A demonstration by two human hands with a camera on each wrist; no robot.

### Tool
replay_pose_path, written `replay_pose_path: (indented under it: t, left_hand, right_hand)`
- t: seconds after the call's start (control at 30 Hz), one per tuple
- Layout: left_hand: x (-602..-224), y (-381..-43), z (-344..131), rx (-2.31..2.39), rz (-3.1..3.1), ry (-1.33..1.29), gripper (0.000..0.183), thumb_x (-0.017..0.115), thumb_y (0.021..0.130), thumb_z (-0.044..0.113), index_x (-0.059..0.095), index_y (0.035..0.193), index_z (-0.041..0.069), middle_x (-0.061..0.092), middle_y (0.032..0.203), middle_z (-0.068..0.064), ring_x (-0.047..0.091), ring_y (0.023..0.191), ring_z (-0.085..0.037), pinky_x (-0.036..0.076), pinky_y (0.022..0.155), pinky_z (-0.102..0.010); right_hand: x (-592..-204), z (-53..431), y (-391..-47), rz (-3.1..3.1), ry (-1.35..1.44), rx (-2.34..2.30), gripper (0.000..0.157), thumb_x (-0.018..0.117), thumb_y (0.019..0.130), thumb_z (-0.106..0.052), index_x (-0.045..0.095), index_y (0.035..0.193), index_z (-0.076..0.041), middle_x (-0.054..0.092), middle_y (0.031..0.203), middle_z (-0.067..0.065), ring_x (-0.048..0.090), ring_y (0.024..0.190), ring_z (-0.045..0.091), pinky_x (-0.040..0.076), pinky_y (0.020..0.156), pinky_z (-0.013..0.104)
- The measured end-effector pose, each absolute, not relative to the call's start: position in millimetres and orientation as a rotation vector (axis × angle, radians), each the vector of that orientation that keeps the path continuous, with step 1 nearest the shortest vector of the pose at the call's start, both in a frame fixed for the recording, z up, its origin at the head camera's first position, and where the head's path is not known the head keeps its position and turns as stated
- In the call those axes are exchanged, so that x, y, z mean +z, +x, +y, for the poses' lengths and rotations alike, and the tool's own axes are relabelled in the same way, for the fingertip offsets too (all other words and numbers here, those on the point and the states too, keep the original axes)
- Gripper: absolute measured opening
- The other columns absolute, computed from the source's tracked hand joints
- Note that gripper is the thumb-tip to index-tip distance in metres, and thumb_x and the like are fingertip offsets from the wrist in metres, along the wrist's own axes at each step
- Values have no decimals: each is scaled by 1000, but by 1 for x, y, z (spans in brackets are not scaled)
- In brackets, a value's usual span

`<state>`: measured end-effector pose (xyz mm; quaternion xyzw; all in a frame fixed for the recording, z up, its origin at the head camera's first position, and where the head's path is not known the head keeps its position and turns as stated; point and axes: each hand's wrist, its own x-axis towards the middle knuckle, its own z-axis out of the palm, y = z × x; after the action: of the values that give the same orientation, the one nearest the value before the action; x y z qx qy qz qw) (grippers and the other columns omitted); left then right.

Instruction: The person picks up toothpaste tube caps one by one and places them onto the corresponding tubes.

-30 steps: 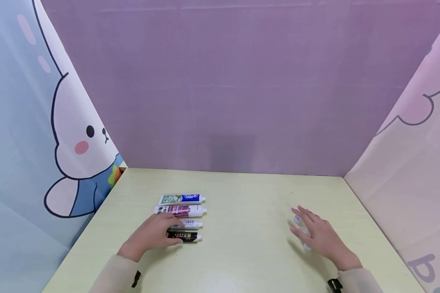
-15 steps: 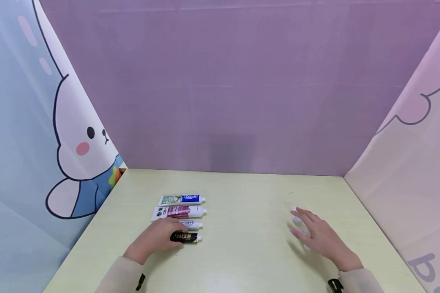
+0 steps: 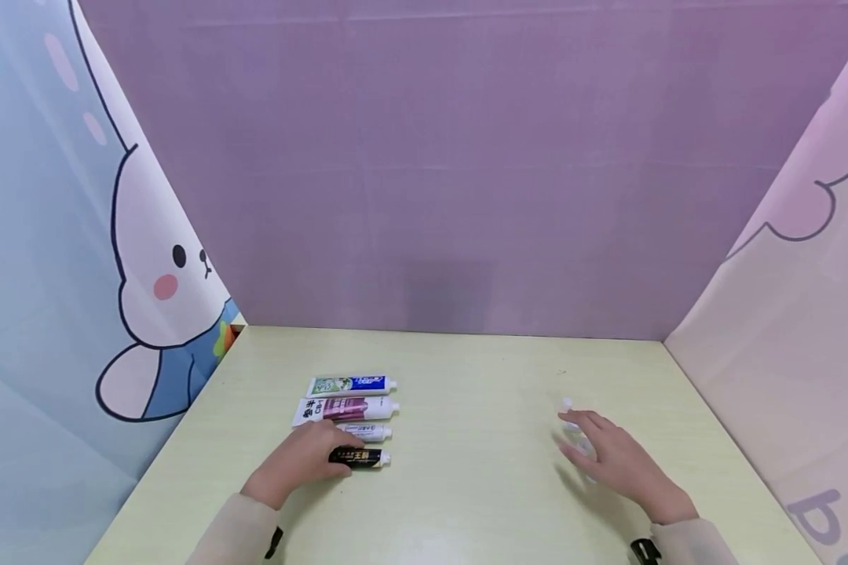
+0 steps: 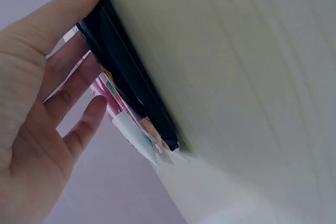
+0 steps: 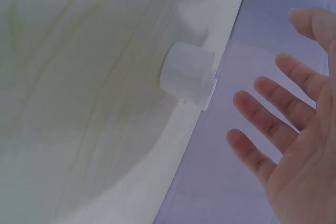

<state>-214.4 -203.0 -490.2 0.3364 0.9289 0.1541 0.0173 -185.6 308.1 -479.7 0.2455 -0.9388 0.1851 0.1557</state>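
Note:
Several toothpaste tubes lie side by side at the left, caps pointing right. My left hand [image 3: 304,459] grips the nearest one, a black toothpaste tube [image 3: 359,457], thumb on its near edge and fingers across its far side. Just beyond lies a slim white tube [image 3: 369,432], partly covered by the fingers. Farther back are a white and maroon tube [image 3: 353,408] and a blue and green tube [image 3: 349,384]. My right hand [image 3: 625,463], fingers spread, hovers over small whitish objects. One of these, a stubby white cylinder [image 5: 186,72], sits apart from the fingers in the right wrist view.
The pale wooden table [image 3: 466,502] meets a purple cloth backdrop [image 3: 452,196] at its far edge. Printed curtains [image 3: 35,275] hang along both sides. A dark band [image 3: 645,551] shows at the right wrist.
My left hand has moved slightly right and closed in on the black tube, uncovering more of the maroon one. My right hand stays nearly in place, while the whitish objects beneath it shifted slightly.

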Motion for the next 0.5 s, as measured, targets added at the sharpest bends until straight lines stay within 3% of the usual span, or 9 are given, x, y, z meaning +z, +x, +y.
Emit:
replay_pose_path:
  t: [0.5]
  left_hand:
    - [-494,-215,-206,496,2855,1113,34,83,83,27,75,115,15,72,111,4,66,104,-17,53,92,-37]
  right_hand:
    - [-478,314,-179,-2737,680,528,27,75,91,-21,70,116,-10,67,117,6,65,105,31,54,84,51]
